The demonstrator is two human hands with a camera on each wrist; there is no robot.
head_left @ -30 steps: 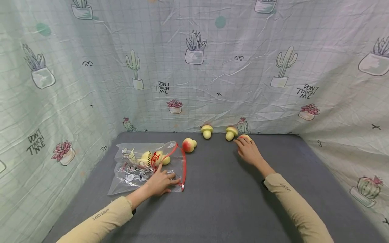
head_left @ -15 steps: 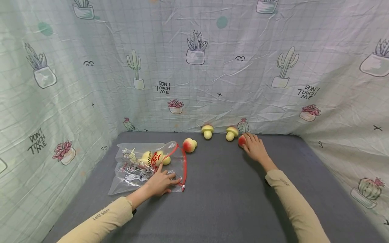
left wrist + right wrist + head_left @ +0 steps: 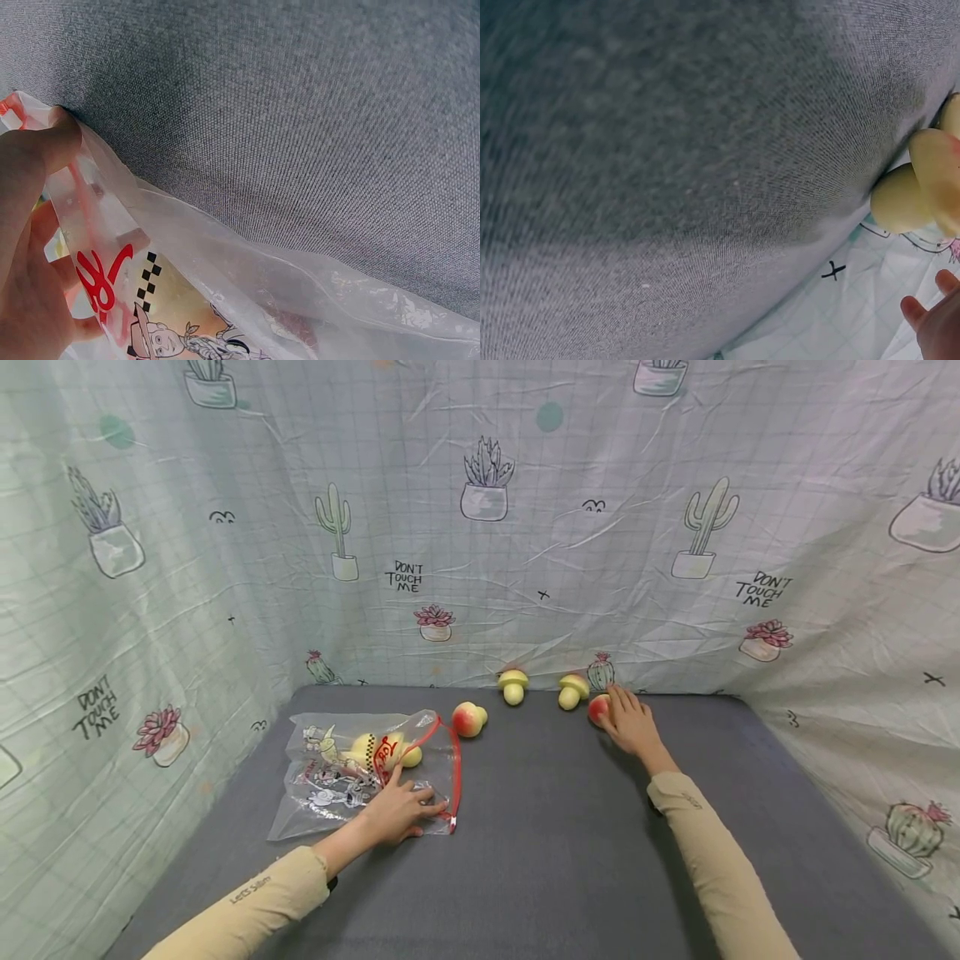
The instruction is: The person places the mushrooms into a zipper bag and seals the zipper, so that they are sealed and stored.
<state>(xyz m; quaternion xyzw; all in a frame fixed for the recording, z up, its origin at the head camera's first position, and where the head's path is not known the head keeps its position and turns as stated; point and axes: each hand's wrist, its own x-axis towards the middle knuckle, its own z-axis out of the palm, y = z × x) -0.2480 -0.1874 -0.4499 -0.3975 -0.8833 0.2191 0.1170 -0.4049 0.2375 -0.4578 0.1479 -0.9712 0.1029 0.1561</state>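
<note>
My left hand lies with spread fingers on the mouth of a clear printed drawstring bag with a red cord. Through its plastic show yellow toy mushrooms; their exact number is unclear. In the left wrist view, the thumb lies along the bag's edge. My right hand is beside a red-capped toy mushroom, its thumb at the cap. In the right wrist view, two fingertips show below a yellow mushroom, with a gap between; the remaining fingers are out of frame.
Another red-capped mushroom lies just outside the bag's mouth. Two yellow mushrooms, one left and one right, stand near the back edge of the grey table. A cactus-print cloth hangs behind and at both sides.
My right hand has moved slightly right, from over the right-hand mushroom to beside it, and the red cap now shows. My left hand and the bag stay put.
</note>
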